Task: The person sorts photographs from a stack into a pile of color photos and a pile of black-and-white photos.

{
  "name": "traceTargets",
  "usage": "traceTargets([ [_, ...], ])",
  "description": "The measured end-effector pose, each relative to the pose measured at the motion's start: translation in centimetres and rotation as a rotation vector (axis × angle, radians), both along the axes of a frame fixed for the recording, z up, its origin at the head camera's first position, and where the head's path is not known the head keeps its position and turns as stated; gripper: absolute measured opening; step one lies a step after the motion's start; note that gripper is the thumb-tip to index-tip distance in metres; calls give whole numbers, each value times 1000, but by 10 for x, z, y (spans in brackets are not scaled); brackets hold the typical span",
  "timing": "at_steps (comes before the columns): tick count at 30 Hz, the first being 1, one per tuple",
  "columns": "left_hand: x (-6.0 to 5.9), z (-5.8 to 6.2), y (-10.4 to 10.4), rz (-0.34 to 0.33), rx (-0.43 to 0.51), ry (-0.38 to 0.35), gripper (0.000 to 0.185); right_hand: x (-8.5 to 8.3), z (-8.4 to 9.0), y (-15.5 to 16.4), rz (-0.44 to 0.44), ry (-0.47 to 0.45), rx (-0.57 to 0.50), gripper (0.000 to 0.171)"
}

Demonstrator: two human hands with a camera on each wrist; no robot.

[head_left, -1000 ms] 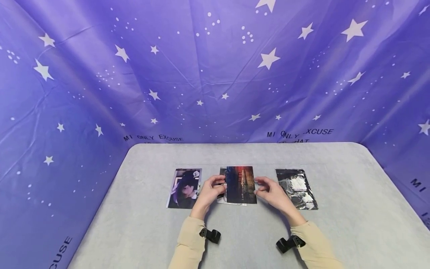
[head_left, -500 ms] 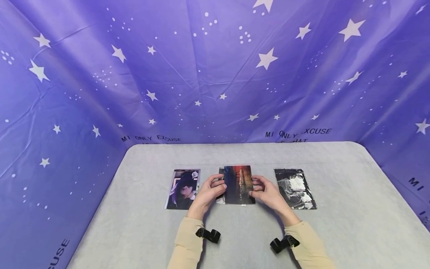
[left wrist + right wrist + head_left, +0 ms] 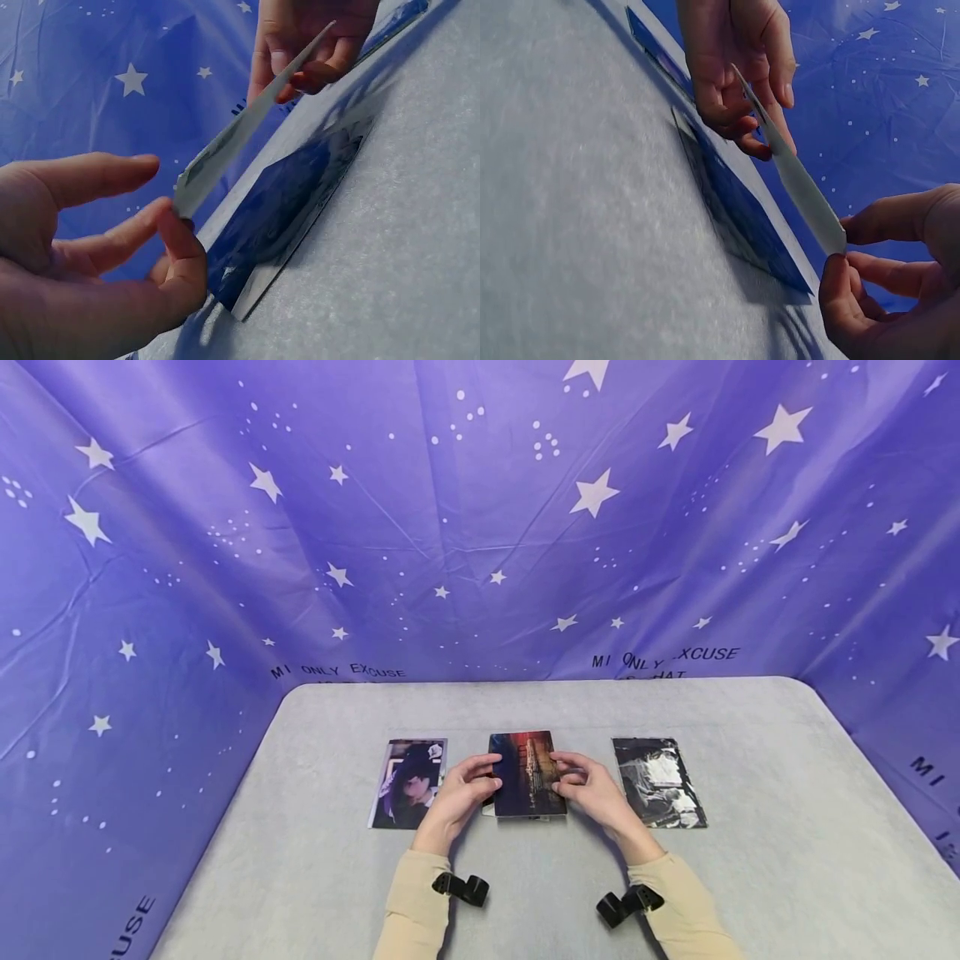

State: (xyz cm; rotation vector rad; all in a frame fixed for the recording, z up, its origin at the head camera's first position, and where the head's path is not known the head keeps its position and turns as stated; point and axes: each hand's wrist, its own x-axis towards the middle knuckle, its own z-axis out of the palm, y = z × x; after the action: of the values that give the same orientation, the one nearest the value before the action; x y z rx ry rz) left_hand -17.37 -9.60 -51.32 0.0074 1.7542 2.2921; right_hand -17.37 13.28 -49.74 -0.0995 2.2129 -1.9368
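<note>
A glossy picture card (image 3: 527, 775) with a dark blue, red and orange image is held raised above the table between both hands. My left hand (image 3: 459, 792) holds its left edge with curled fingers; in the left wrist view a fingertip touches the corner and the uppermost digit stands apart. My right hand (image 3: 596, 793) pinches the right edge, and the card's pale underside (image 3: 810, 202) shows in the right wrist view. Below lies another picture (image 3: 277, 210), flat on the table and mostly covered from the head view.
A purple-toned portrait picture (image 3: 411, 785) lies left of the hands, and a black-and-white picture (image 3: 662, 783) lies to the right. Both rest on the grey table (image 3: 337, 893). A purple star-patterned curtain (image 3: 465, 510) encloses the back and sides.
Both hands have shifted left with the raised picture card. It now covers more of the picture beneath it. The pictures at either side stay on the table.
</note>
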Motion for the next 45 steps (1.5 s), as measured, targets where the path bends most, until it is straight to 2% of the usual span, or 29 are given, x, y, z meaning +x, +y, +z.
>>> traceTargets([
  [6, 1, 2, -7, -28, -28, 30, 51, 0, 3, -5, 21, -21, -54, 55],
  [19, 1, 6, -31, 10, -55, 41, 51, -5, 7, -22, 88, 20, -71, 52],
  [25, 2, 6, -43, 36, -98, 43, 52, -9, 6, -34, 122, 35, -85, 52],
  [33, 3, 3, -58, 72, -105, 38, 52, -15, 5, -49, 144, 33, -107, 50],
  [39, 5, 1, -71, 109, -155, 54, 52, -19, 4, -64, 154, 39, -99, 50],
  [45, 7, 0, -83, 150, -125, 53, 51, -21, 1, -80, 188, 64, -65, 48],
])
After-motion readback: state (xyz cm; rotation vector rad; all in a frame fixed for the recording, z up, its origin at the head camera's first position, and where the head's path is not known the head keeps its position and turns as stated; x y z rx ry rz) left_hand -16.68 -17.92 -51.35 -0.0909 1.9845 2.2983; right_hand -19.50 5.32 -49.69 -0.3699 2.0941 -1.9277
